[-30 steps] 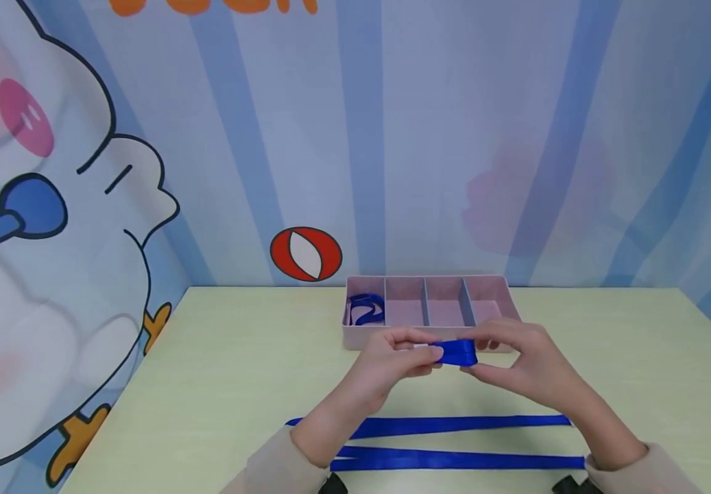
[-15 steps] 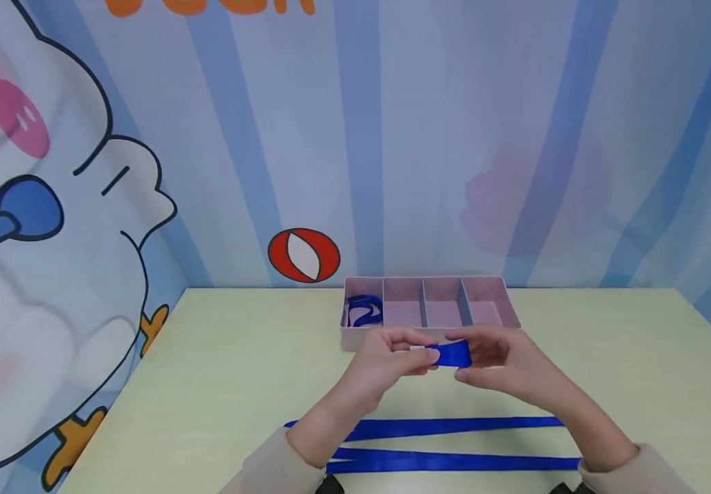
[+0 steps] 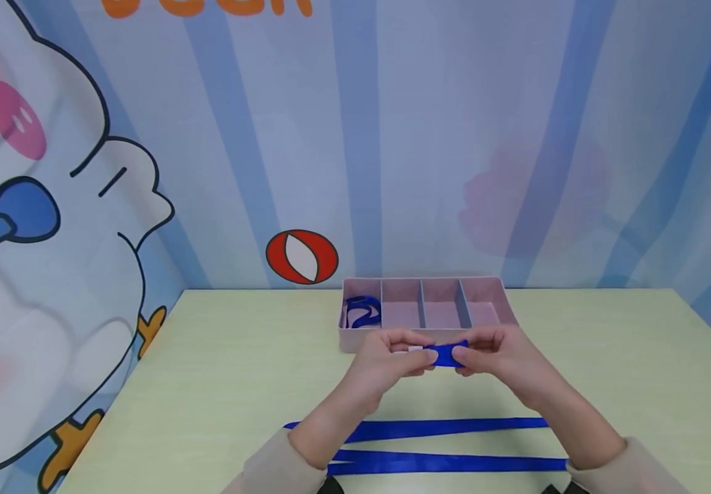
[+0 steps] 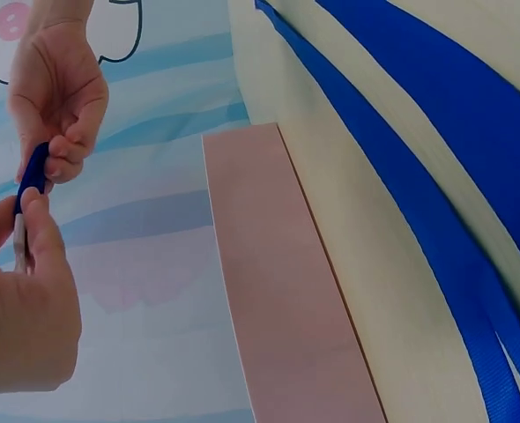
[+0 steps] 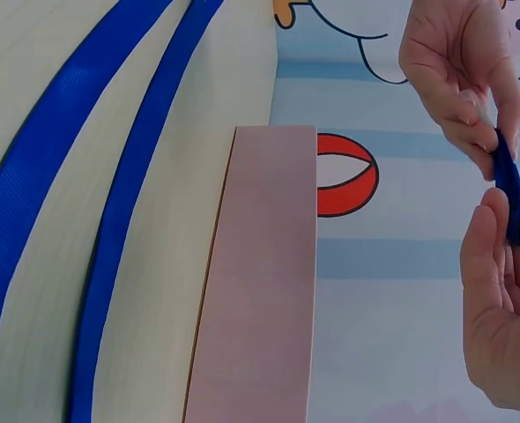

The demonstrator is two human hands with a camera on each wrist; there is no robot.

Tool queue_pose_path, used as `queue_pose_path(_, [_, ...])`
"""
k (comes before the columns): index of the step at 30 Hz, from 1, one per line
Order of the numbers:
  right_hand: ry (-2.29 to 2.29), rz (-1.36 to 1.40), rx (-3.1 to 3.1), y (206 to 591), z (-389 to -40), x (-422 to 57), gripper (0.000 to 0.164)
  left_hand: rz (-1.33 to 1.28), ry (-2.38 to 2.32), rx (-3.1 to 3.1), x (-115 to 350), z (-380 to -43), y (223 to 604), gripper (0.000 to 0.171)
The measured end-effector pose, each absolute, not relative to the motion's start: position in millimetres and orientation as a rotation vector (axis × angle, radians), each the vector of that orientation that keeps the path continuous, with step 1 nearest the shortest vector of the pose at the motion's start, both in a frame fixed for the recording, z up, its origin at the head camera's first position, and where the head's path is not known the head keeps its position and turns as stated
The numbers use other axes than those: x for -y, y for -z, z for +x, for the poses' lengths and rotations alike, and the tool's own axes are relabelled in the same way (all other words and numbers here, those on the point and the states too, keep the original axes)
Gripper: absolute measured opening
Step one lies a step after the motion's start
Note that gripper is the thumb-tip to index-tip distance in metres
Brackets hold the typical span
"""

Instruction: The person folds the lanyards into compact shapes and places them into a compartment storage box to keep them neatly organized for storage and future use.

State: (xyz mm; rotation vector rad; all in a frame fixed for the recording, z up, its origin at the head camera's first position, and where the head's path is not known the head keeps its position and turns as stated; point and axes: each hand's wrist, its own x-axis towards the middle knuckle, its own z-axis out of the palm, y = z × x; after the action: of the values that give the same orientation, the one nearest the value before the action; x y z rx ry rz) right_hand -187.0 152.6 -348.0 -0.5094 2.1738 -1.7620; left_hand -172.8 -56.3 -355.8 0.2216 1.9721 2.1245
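Observation:
Between both hands, in front of the box, is a short, flat folded blue ribbon (image 3: 445,355). My left hand (image 3: 382,367) pinches its left end between thumb and fingers, where a small whitish tip (image 3: 415,348) sticks out. My right hand (image 3: 509,360) pinches the right end the same way. In the left wrist view the folded ribbon stands on edge, and a grey-white piece (image 4: 20,240) shows between the left fingers. The right wrist view shows the blue fold (image 5: 508,189) running from hand to hand. What lies under the fingertips is hidden.
A pink box (image 3: 355,341) with several compartments stands at the table's back edge. Its leftmost compartment holds a coiled blue ribbon (image 3: 364,312). Long blue ribbons (image 3: 454,462) lie across the table (image 3: 238,370) beneath the forearms. A printed backdrop (image 3: 417,137) rises behind.
My right hand has moved left, from spread fingers around the ribbon's right end to pinching it. My left hand keeps its hold nearly in place.

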Motion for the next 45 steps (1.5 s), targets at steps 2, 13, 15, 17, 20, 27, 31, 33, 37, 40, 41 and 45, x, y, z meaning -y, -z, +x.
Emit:
queue_pose_path(2, [1.72, -0.474, -2.267, 346.8, -186.4, -150.3, 0.03, 0.234, -2.069, -2.006, 57.0, -175.1, 356.1, 0.024])
queue_pose_path(13, [1.585, -0.461, -2.478, 346.4, -186.3, -143.5, 0.016, 0.324, -1.8, -2.22, 61.5, -183.7, 359.0, 0.014])
queue_pose_path(15, [1.567, -0.476, -2.507, 346.9, -187.3, -142.5, 0.015, 0.339, -1.79, -2.24, 61.7, -184.4, 359.4, 0.013])
queue_pose_path(17, [1.543, -0.486, -2.545, 347.3, -187.9, -141.4, 0.014, 0.362, -1.768, -2.273, 61.9, -184.9, 359.6, 0.012])
queue_pose_path(20, [1.513, -0.503, -2.587, 347.4, -188.7, -140.1, 0.013, 0.421, -1.739, -2.325, 62.4, -185.2, 359.6, 0.01])
queue_pose_path(27, [1.52, -0.504, -2.585, 349.4, -189.2, -140.6, 0.013, 0.555, -1.617, -2.482, 60.7, -182.4, 354.7, 0.008])
queue_pose_path(31, [1.51, -0.512, -2.585, 349.8, -190.3, -141.4, 0.013, 0.59, -1.57, -2.527, 60.1, -185.7, 358.6, 0.007])
queue_pose_path(33, [1.502, -0.518, -2.579, 350.0, -191.0, -142.2, 0.013, 0.607, -1.557, -2.535, 60.1, -185.9, 359.3, 0.007])
queue_pose_path(37, [1.485, -0.532, -2.568, 349.9, -192.8, -144.8, 0.014, 0.674, -1.522, -2.563, 59.5, -187.1, 360.5, 0.008])
queue_pose_path(40, [1.472, -0.558, -2.555, 350.2, -193.8, -146.9, 0.014, 0.746, -1.448, -2.602, 58.6, -187.7, 360.5, 0.009])
queue_pose_path(41, [1.469, -0.57, -2.551, 350.3, -194.1, -147.4, 0.013, 0.77, -1.419, -2.616, 58.3, -187.9, 360.3, 0.009])
queue_pose_path(45, [1.458, -0.616, -2.53, 351.5, -195.8, -149.2, 0.013, 0.806, -1.351, -2.635, 57.8, -189.0, 359.3, 0.008])
